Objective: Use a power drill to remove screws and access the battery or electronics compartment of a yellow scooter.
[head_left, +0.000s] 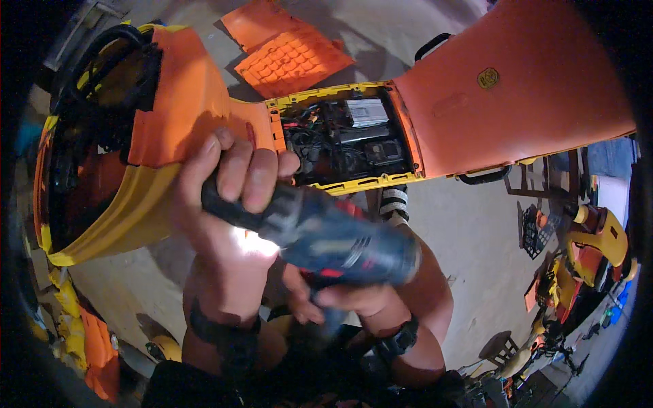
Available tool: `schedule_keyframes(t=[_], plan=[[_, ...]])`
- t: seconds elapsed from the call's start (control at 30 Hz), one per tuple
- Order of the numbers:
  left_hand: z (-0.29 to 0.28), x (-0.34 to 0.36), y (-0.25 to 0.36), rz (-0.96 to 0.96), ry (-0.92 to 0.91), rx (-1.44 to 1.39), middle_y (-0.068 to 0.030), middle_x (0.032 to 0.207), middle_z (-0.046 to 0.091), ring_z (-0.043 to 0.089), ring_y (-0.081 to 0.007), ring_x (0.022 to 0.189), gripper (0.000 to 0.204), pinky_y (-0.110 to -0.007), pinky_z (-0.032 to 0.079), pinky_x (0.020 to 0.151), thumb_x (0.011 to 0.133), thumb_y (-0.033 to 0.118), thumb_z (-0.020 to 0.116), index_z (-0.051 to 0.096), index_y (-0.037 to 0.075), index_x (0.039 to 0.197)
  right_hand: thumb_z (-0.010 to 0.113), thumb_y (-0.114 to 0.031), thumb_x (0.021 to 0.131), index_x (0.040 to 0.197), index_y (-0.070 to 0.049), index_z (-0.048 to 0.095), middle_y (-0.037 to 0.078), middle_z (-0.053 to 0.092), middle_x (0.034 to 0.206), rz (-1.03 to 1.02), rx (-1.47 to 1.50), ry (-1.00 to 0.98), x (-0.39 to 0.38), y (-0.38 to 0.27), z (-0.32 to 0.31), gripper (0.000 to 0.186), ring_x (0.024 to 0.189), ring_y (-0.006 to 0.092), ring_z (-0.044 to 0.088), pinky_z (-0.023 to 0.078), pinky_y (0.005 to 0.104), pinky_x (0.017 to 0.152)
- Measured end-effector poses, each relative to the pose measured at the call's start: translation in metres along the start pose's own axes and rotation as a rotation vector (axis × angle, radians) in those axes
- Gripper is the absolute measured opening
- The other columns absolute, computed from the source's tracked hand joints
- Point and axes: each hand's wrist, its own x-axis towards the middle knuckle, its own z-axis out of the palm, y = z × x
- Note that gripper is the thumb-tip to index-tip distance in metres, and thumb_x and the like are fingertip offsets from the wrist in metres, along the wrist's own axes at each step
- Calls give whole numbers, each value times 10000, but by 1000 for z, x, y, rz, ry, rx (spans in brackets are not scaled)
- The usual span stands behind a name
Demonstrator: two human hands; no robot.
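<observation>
A dark cordless drill (340,238) with red accents lies across the middle, slightly blurred by motion. My left hand (228,170) is wrapped round its chuck end, and the drill's lamp lights up my left wrist. Lower down, my right hand (354,299) grips the handle, which is partly hidden and smeared. Just beyond the drill is an open compartment with a yellow rim (354,183) in an orange and yellow vehicle body (183,88). Inside it are a silver finned box (367,112), a dark box (384,151) and tangled wires (309,126).
A large orange panel (517,95) extends to the right of the compartment, with black handles at its sides. Orange textured sheets (292,61) lie on the floor behind. At far right are yellow machine parts (598,245); orange and yellow pieces (98,353) lie lower left.
</observation>
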Motion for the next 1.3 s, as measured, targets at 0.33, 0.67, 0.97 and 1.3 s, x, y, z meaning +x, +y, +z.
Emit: schedule_keyframes(t=[0.33, 0.67, 0.97, 1.3], plan=[[-8, 0, -3, -122, 139, -163, 73, 581, 351, 406, -99, 526, 259, -448, 508, 749, 976, 329, 487, 517, 168, 775, 659, -50, 792, 1111, -21, 515, 58, 574, 946, -90, -200, -118, 9, 12, -23, 351, 761, 135, 576, 482, 269, 693], [-6, 4, -10, -48, 32, -21, 38, 660, 433, 463, -147, 597, 341, -424, 509, 693, 1005, 415, 420, 592, 122, 1035, 712, -165, 787, 1040, -20, 520, 78, 535, 943, -112, 41, -21, 1, 0, 1, 349, 665, 144, 514, 458, 284, 664], [-2, -9, 6, 513, -99, 989, -124, 997, 635, 586, -236, 1033, 488, -369, 431, 947, 1048, 352, 247, 582, 10, 1144, 652, -172, 780, 994, -15, 491, 67, 498, 829, 33, 414, -309, -6, 5, 5, 311, 575, 132, 493, 415, 298, 573], [-66, -163, 110, 405, 292, 508, -68, 789, 611, 586, -130, 707, 493, -310, 469, 645, 1000, 488, 407, 593, 33, 1040, 639, -176, 798, 1027, -21, 465, 54, 477, 795, -73, 294, -266, -26, 12, -2, 326, 598, 122, 474, 401, 288, 596]])
